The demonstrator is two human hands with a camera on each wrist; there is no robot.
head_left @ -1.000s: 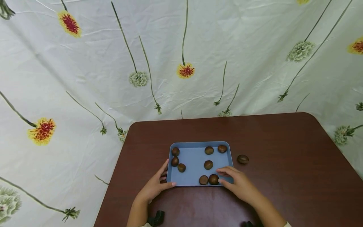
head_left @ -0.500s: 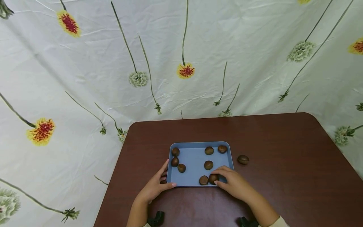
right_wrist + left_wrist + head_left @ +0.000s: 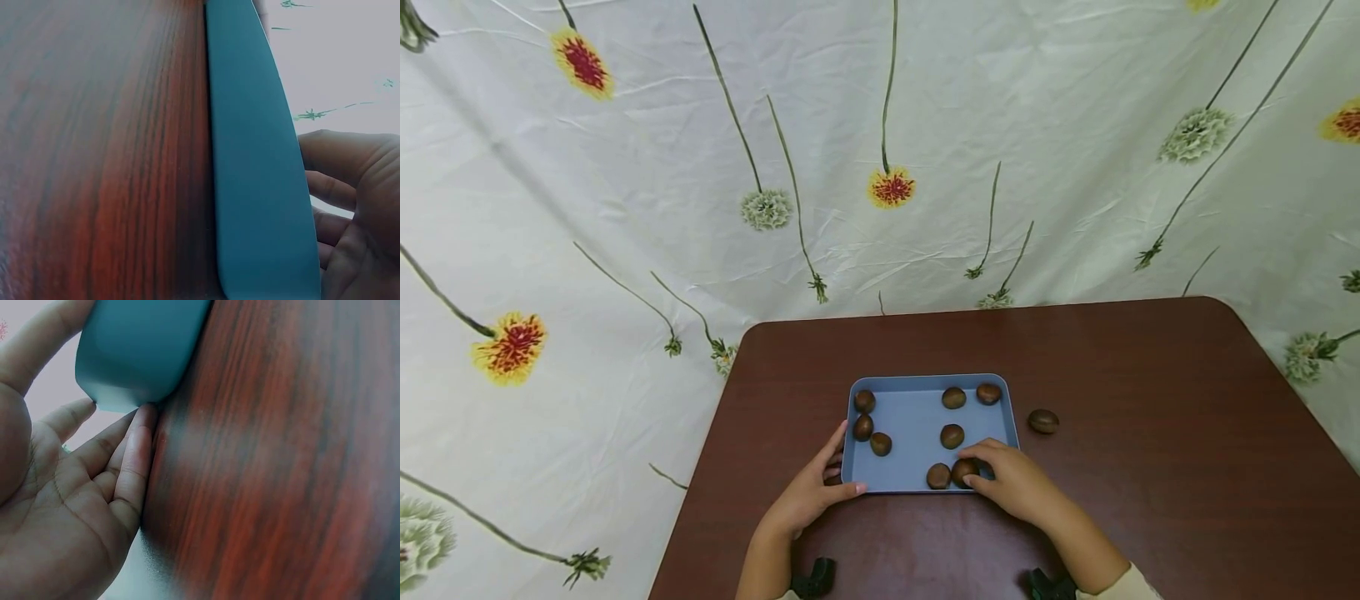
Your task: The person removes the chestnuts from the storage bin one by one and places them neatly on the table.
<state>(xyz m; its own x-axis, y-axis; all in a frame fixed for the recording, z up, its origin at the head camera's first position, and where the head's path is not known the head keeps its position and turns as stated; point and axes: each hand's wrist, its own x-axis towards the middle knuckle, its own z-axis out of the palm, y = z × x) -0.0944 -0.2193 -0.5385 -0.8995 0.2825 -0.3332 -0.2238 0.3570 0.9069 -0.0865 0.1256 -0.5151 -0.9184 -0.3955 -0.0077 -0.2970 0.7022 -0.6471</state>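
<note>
A shallow blue tray (image 3: 910, 417) holds several glossy brown chestnuts, some along its left side and others toward the right. At its near left corner my left hand (image 3: 808, 493) grips the tray, thumb on the near edge and fingers along the left side. The left wrist view shows that hand's fingers (image 3: 134, 465) low against the tray's corner. My right hand (image 3: 1011, 483) reaches over the near right part and pinches a dark chestnut (image 3: 962, 472) between thumb and fingers. Touching or very close to it on the left lies another chestnut (image 3: 937, 476). In the right wrist view the tray wall (image 3: 259, 162) hides the fingertips.
One chestnut (image 3: 1042, 421) lies outside the tray, on the brown table (image 3: 1150, 433) to the right. A white flowered cloth (image 3: 850, 250) hangs behind the table. Dark wrist gear (image 3: 814, 577) shows below the left hand.
My right hand has moved slightly left and closed its thumb and fingers on the near chestnut. The left hand and the tray have stayed in place.
</note>
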